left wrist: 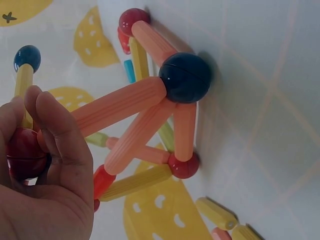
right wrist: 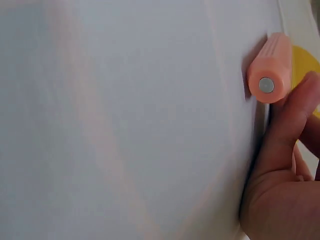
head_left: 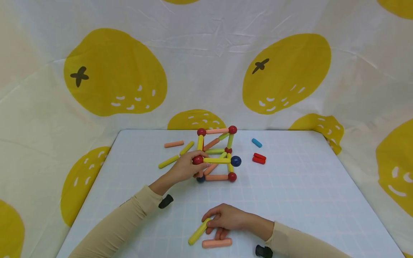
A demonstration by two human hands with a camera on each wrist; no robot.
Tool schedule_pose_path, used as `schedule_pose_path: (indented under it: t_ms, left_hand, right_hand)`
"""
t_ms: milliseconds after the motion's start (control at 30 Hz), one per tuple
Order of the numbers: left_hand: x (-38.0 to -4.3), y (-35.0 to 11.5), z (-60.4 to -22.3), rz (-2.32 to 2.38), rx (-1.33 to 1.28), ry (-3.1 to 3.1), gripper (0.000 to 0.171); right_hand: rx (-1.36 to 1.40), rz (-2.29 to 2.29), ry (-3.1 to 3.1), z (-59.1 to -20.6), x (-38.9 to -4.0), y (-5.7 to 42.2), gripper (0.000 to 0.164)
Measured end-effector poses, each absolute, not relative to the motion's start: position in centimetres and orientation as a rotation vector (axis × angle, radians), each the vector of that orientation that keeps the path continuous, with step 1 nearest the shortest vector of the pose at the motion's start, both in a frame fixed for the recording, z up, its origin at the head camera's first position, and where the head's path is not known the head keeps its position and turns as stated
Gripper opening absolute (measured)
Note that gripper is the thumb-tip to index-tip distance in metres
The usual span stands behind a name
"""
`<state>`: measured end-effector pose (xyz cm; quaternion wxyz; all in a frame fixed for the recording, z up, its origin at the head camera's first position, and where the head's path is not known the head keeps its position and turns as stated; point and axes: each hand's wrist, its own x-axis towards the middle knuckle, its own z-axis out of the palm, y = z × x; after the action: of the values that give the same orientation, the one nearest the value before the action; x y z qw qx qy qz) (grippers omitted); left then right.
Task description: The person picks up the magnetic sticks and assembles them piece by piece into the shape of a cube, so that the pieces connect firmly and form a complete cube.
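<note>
A frame of magnetic rods and balls (head_left: 217,177) stands at the table's middle, its corners red and dark blue balls. My left hand (head_left: 186,165) grips a red ball (head_left: 198,160) at its near left corner. From that ball a yellow rod runs right to a blue ball (head_left: 236,161). Low in the left wrist view, another blue ball (left wrist: 186,77) joins several orange rods near the table. Closer to me, my right hand (head_left: 230,218) pinches the upper end of a yellow magnetic rod (head_left: 198,233). An orange rod (head_left: 217,243) lies just below its fingers.
Left of the frame lie an orange rod (head_left: 174,144) and two yellow rods (head_left: 168,161). To its right are a short blue rod (head_left: 256,143) and two short red rods (head_left: 259,158). A patterned cloth (head_left: 206,71) hangs behind the table.
</note>
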<state>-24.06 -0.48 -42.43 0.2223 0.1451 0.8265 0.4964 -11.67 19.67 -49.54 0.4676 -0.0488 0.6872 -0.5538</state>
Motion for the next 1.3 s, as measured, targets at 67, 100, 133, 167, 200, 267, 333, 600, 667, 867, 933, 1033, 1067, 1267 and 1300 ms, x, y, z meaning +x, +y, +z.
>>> schedule_pose_path:
  t_ms: [67,100,133,167,200,267,333,600,667,867,933,1033,1067,1267,1300]
  left_hand:
    - [-24.1,-0.5,-42.5,1.377,0.398,2.282,0.034]
    - [-24.1,-0.5,-42.5,1.378,0.395,2.281,0.034]
    - [-24.0,-0.5,-42.5,1.380,0.392,2.281,0.034]
    - [-24.0,-0.5,-42.5,1.380,0.390,2.282,0.034]
    - [-24.0,-0.5,-42.4,1.380,0.388,2.281,0.034]
    - [-24.0,-0.5,-42.4,1.378,0.381,2.276,0.035]
    - [-24.0,-0.5,-42.3,1.373,0.376,2.272,0.035]
    - [-24.1,-0.7,-42.3,1.373,0.391,2.285,0.034]
    - [-24.1,-0.7,-42.4,1.370,0.378,2.281,0.035]
    - [-24.0,-0.3,-42.5,1.359,0.348,2.296,0.041]
    - [-24.0,-0.3,-42.5,1.356,0.349,2.303,0.042]
    - [-24.0,-0.3,-42.5,1.360,0.353,2.295,0.042]
    - [-24.0,-0.4,-42.5,1.365,0.358,2.292,0.041]
    - [-24.0,-0.5,-42.3,1.372,0.405,2.310,0.036]
    - [-24.0,-0.5,-42.3,1.371,0.407,2.311,0.036]
  right_hand:
    - [-0.042,-1.416,1.712,-49.5,-11.9,20.1,0.027]
    - [0.006,-1.461,1.709,-49.5,-12.2,20.5,0.030]
    - [0.067,-1.520,1.700,-49.4,-12.4,21.0,0.033]
    - [0.146,-1.603,1.671,-49.4,-12.7,21.7,0.037]
    - [0.218,-1.677,1.644,-49.3,-13.0,22.4,0.041]
    - [0.355,-1.819,1.574,-49.1,-13.4,23.8,0.048]
    - [0.468,-1.937,1.519,-49.2,-13.6,25.1,0.052]
    - [0.636,-2.187,1.455,-49.0,-14.2,27.4,0.052]
    - [0.653,-2.221,1.434,-48.9,-14.4,27.5,0.052]
    - [0.677,-2.313,1.324,-49.1,-14.7,27.5,0.043]
    - [0.687,-2.340,1.286,-49.2,-14.7,27.5,0.039]
    - [0.696,-2.367,1.243,-49.3,-14.6,27.6,0.038]
    - [0.699,-2.375,1.233,-49.3,-14.6,27.6,0.040]
    - [0.638,-2.282,1.399,-49.0,-14.9,27.9,0.053]
    - [0.601,-2.222,1.502,-48.9,-15.1,27.8,0.054]
